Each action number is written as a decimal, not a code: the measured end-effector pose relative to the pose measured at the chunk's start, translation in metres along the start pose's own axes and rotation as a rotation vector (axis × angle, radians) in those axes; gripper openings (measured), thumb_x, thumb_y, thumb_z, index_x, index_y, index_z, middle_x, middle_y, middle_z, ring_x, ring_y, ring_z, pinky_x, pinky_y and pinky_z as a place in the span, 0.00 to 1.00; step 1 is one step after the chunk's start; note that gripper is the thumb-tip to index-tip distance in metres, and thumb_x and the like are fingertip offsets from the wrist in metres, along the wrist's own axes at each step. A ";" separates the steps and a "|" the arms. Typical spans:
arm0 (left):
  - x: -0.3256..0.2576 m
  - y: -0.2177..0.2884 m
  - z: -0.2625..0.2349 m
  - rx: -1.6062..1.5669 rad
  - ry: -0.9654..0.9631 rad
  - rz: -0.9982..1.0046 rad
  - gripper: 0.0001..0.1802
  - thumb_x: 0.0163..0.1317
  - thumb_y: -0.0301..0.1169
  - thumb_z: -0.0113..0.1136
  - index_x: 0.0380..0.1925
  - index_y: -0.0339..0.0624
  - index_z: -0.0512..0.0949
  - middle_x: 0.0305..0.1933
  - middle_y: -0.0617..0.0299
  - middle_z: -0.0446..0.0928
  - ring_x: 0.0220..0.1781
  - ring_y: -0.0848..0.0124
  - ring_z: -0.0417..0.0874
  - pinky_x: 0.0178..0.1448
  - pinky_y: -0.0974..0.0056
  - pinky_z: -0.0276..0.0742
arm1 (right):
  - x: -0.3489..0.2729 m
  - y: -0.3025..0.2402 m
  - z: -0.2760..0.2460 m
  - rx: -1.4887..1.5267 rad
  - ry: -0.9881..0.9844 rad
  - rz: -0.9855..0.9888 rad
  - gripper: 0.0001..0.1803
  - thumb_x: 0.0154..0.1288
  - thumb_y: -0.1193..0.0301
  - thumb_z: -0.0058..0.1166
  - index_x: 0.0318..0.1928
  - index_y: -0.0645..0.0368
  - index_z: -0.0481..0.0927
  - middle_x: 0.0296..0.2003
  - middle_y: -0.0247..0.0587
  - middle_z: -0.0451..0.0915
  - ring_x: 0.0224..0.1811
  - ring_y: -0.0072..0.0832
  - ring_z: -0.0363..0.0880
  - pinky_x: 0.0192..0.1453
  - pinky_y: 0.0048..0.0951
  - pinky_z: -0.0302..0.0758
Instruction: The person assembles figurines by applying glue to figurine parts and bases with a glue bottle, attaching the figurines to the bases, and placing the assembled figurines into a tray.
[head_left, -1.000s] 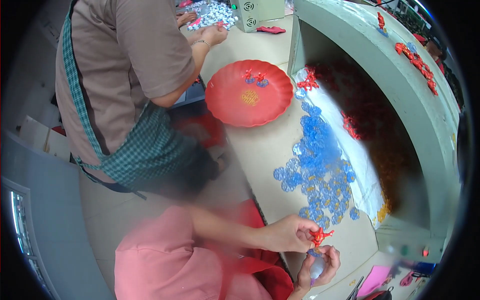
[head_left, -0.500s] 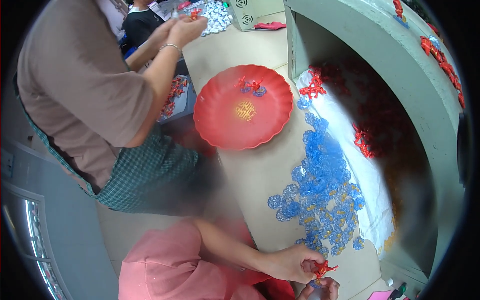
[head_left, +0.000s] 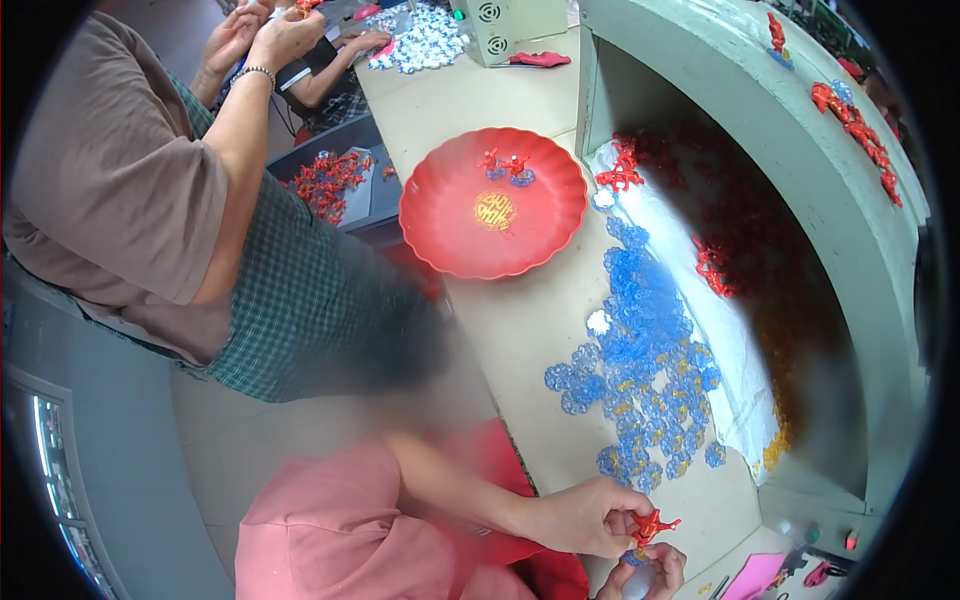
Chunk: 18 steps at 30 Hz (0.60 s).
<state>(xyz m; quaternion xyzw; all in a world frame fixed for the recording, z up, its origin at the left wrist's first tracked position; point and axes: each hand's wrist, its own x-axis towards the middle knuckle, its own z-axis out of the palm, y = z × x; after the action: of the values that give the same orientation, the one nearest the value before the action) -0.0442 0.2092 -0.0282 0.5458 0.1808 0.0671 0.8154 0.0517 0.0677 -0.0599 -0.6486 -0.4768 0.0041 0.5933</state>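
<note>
My left hand (head_left: 588, 515) comes in from the pink sleeve, thumb and fingers pinched on a small glossy red figurine (head_left: 654, 525). Just below it, my right hand (head_left: 662, 572) has its fingers closed on a small clear blue base (head_left: 634, 557), which touches the figurine's underside or lies very close to it. Something whitish and translucent shows by the right fingers, too little of it to name. Beyond my hands, many clear blue flower-shaped bases (head_left: 650, 350) lie heaped on the table, several with yellow parts among them.
A scalloped red plate (head_left: 460, 245) carries two figurines on bases. To the right curves a grey-green metal housing (head_left: 690, 60), with white cloth (head_left: 745, 400) and red figurines at its opening. A co-worker in a checked apron (head_left: 300, 290) stands left, beside a grey bin (head_left: 375, 150) of red pieces.
The co-worker has shifted left, uncovering more of the bin with red pieces. My hands still hold the figurine and base together, with a slight shift in place.
</note>
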 end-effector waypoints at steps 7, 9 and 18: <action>-0.010 0.021 0.005 0.043 -0.108 0.003 0.16 0.54 0.23 0.56 0.44 0.37 0.71 0.43 0.61 0.75 0.40 0.77 0.76 0.45 0.70 0.73 | -0.008 -0.031 0.010 -0.152 0.244 0.113 0.17 0.51 0.66 0.58 0.39 0.60 0.71 0.33 0.48 0.72 0.32 0.38 0.73 0.36 0.36 0.74; -0.013 0.028 0.005 0.120 -0.083 0.023 0.15 0.54 0.19 0.54 0.44 0.33 0.71 0.44 0.60 0.74 0.41 0.77 0.77 0.45 0.70 0.74 | 0.009 -0.029 0.001 -0.096 0.135 0.028 0.15 0.48 0.71 0.59 0.38 0.58 0.74 0.30 0.44 0.78 0.30 0.39 0.77 0.32 0.33 0.75; -0.005 0.005 0.000 0.016 -0.068 0.000 0.17 0.51 0.17 0.51 0.44 0.26 0.69 0.39 0.55 0.75 0.44 0.71 0.77 0.51 0.68 0.70 | -0.005 -0.017 0.015 -0.002 0.240 -0.014 0.23 0.39 0.85 0.59 0.42 0.64 0.74 0.30 0.43 0.79 0.22 0.25 0.76 0.24 0.21 0.73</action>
<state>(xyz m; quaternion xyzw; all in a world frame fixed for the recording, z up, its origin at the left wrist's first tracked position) -0.0486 0.2093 -0.0224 0.5544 0.1536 0.0471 0.8166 0.0301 0.0736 -0.0538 -0.6415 -0.4070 -0.0782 0.6456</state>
